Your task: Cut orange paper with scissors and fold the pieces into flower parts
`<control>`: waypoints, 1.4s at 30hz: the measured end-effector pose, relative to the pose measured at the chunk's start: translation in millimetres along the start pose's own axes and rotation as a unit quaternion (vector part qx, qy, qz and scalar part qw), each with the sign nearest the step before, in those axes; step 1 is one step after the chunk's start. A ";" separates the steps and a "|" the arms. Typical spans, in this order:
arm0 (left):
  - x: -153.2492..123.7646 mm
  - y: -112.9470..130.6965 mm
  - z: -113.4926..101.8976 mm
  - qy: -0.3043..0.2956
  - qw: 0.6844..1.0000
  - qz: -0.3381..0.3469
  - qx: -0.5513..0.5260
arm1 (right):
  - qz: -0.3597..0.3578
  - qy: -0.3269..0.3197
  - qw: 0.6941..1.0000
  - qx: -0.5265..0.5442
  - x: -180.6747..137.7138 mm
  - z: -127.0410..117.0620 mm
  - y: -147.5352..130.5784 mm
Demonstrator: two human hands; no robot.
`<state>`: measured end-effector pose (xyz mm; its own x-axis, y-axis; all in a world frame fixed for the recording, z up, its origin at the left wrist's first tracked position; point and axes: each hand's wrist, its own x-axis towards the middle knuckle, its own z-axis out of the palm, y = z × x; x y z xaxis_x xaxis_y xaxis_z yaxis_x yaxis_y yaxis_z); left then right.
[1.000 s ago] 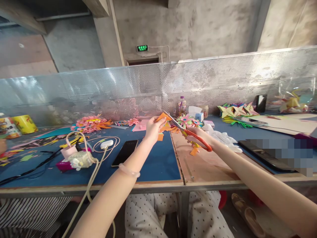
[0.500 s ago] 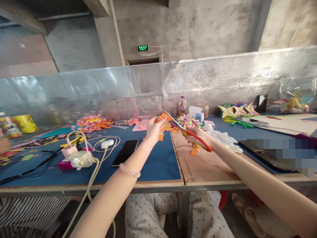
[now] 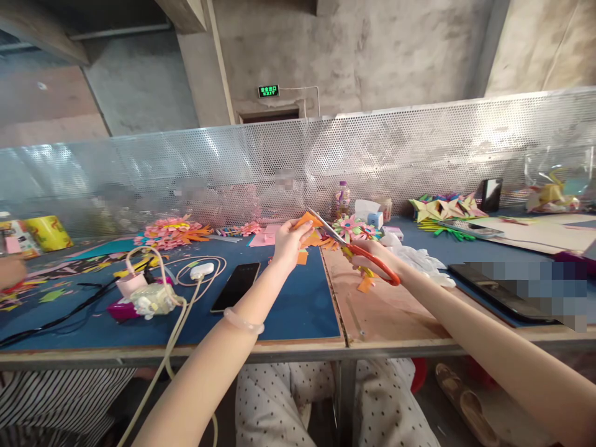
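Observation:
Between the thumb and fingers of my left hand [image 3: 291, 241] is a small piece of orange paper [image 3: 308, 219], held up above the table. My right hand [image 3: 372, 254] is closed round the red-orange handles of a pair of scissors [image 3: 379, 266]. The blades point up and to the left and lie beside the orange paper; whether they are cutting it I cannot tell. Below the hands lie loose orange paper pieces [image 3: 302, 257], and one orange scrap [image 3: 365, 284] is under the scissors. Pink and green paper flowers [image 3: 351, 228] sit just behind my right hand.
A phone [image 3: 236, 287] lies left of my forearm, near a charger with cables [image 3: 151, 298]. Pink paper flowers [image 3: 170, 233] are piled farther back. White plastic bags [image 3: 421, 264] and a black tablet-like device [image 3: 498, 292] lie at right. A perforated metal screen [image 3: 395, 149] stands behind. Another person's hand [image 3: 13, 271] shows at far left.
My hands, the scissors and the orange paper stay almost in the same place. At the far left, the other person's hand has come a little farther into view.

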<state>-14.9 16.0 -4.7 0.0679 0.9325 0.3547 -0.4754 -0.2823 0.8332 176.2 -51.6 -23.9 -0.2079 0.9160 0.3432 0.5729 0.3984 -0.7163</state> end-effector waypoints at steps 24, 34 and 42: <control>-2.6 0.9 0.5 0.008 1.000 0.003 0.015 | 0.016 0.001 1.000 -0.011 0.4 1.6 -2.2; -0.9 -1.1 -2.3 -0.009 1.000 0.004 0.017 | 0.010 -0.006 1.000 -0.012 0.0 1.9 -1.7; -2.2 -0.1 -0.8 -0.006 1.000 0.005 0.012 | 0.013 0.006 1.000 -0.008 0.1 2.2 -0.6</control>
<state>-15.7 14.1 -5.9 0.0740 0.9270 0.3677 -0.4557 -0.2965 0.8393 174.1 -51.6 -24.7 -0.1820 0.9256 0.3318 0.5912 0.3726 -0.7153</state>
